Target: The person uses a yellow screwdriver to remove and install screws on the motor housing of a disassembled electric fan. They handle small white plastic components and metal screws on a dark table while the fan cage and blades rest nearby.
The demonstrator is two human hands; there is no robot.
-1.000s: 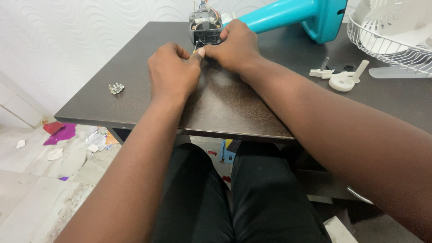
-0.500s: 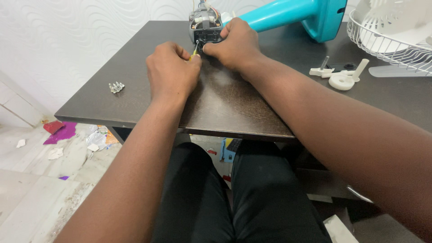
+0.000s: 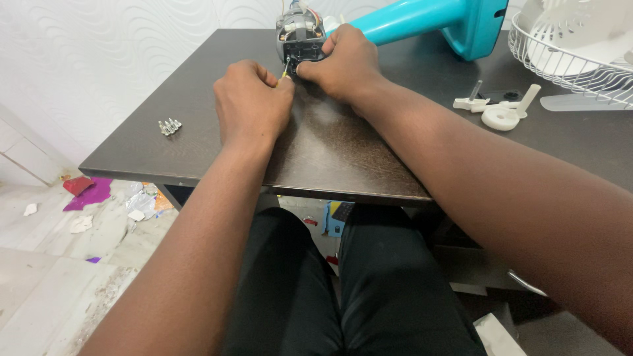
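Note:
A bare fan motor (image 3: 300,34) with copper windings lies at the far side of the dark table (image 3: 343,158), joined to a teal fan body (image 3: 428,23). My right hand (image 3: 343,62) is closed around the motor's front end. My left hand (image 3: 254,102) sits just left of it, pinching a thin yellow-tipped tool (image 3: 286,67) whose tip touches the motor. The tool's shaft is mostly hidden in my fist.
A small pile of metal screws (image 3: 169,126) lies at the table's left. White plastic fan parts (image 3: 498,109) and a white wire fan guard (image 3: 580,46) sit at the right. Scraps of paper and foil (image 3: 105,198) litter the floor at the left.
The yellow tool tip has come into view between my hands. Both hands stay at the motor with only slight shifts.

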